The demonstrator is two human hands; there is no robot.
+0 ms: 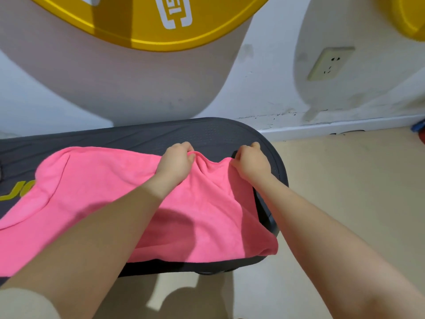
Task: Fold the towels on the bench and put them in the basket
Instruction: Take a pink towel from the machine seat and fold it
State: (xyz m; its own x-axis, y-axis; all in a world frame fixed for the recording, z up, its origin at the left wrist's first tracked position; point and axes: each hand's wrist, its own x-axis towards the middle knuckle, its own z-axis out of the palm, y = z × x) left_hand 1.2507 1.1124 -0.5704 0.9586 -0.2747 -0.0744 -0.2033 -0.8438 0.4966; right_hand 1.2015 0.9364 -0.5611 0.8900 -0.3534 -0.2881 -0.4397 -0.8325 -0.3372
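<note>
- Nearest the camera, two bare forearms are seen reaching forward over the pink towel [202, 217]; a pale sleeve [25, 305] is visible at the lower left corner.
- The towel is spread over the dark tabletop [142, 134], with its long axis running left to right; its near right corner is draped over the tabletop's front edge, and its left part is cut off by the picture's edge.
- A curved seam line is seen on the towel's left part. No label or writing can be made out on the towel.
- The towel's far edge is gripped by the left hand [176, 161], whose fingers [184, 147] are curled tightly into the bunched cloth.
- The far right corner of the towel is held by the right hand [250, 164], also with curled fingers closed on the cloth; the two hands are near each other, and the edge sags in a fold between them.
- At the tabletop's left end, yellow-green lettering [16, 191] is partly covered by the towel and cannot be read.
- To the right, a beige floor [345, 192] is seen.
- Farther back, a white wall is met, with a wall socket [330, 63] set in it.
- At the top, a yellow disc [149, 21] with white printed characters is seen; the writing is cut off and cannot be read with certainty.
</note>
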